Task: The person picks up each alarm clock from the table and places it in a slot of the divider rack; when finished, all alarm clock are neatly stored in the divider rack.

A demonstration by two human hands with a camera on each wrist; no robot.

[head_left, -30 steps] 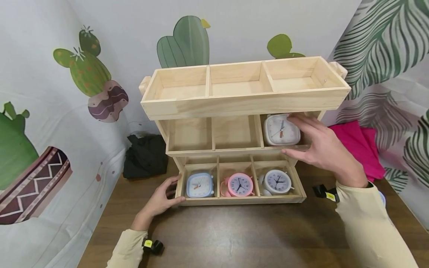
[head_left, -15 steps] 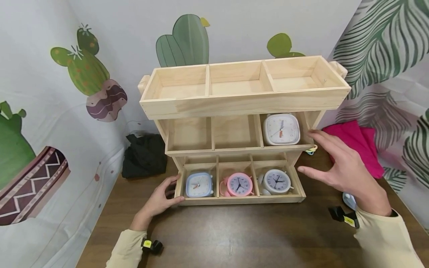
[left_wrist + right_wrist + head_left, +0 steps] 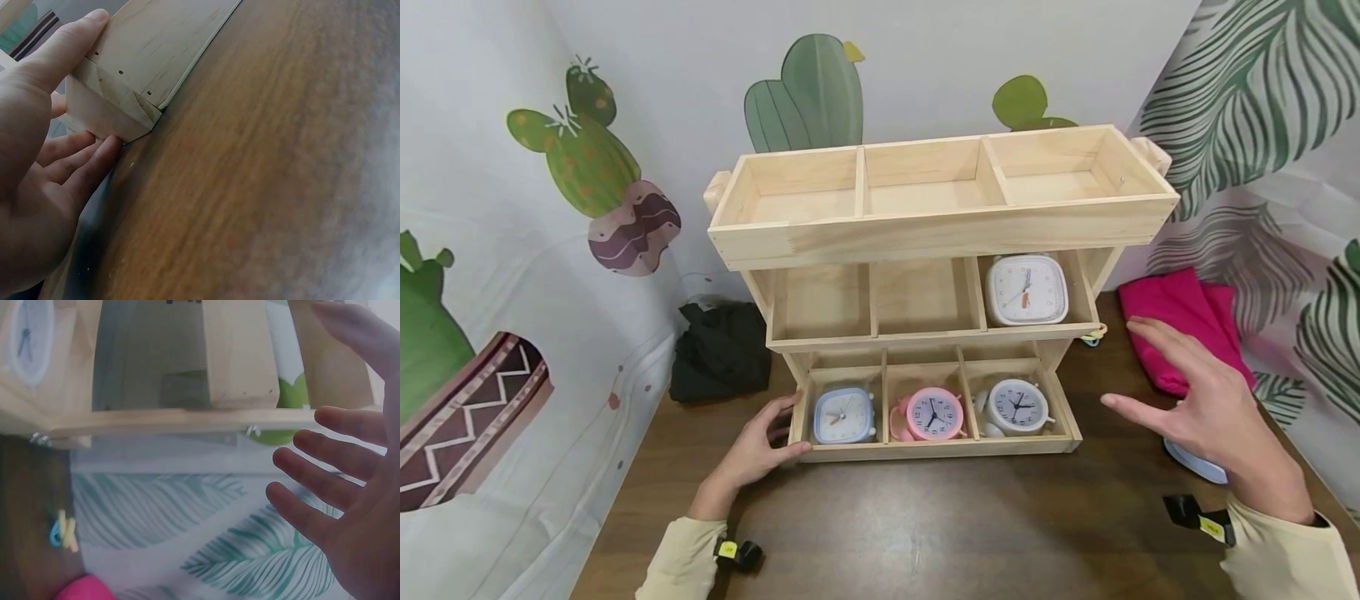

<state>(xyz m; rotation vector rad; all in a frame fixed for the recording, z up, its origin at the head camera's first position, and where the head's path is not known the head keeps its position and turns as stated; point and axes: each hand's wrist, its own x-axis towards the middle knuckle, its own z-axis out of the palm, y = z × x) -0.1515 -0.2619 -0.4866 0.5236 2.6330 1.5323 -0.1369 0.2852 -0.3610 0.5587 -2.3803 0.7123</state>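
A three-tiered wooden organizer (image 3: 940, 233) stands on a dark brown counter (image 3: 925, 525) in front of a wall hanging printed with cacti. Each tier is split into three compartments. All three compartments of the top tier show bare wood, as do the left and middle ones of the middle tier. A white square alarm clock (image 3: 1026, 289) sits upright in the right compartment of the middle tier. The bottom tier holds a pale blue square clock (image 3: 844, 414) on the left, a pink round clock (image 3: 934, 413) in the middle and a white round clock (image 3: 1018, 407) on the right. The left hand (image 3: 756, 450) grips the bottom tier's front left corner, thumb along the front face and fingers curled round the side; the left wrist view shows the same hold from close up (image 3: 37, 156). The right hand (image 3: 1206, 408) hovers in the air to the right of the organizer, fingers spread and relaxed, holding nothing and touching nothing. Just under it a pale blue object (image 3: 1195, 462) lies on the counter, mostly hidden. A pink cloth (image 3: 1183, 321) lies behind that hand, a black cloth (image 3: 718, 350) lies left of the organizer, and small coloured bands (image 3: 1093, 337) rest beside its right side.
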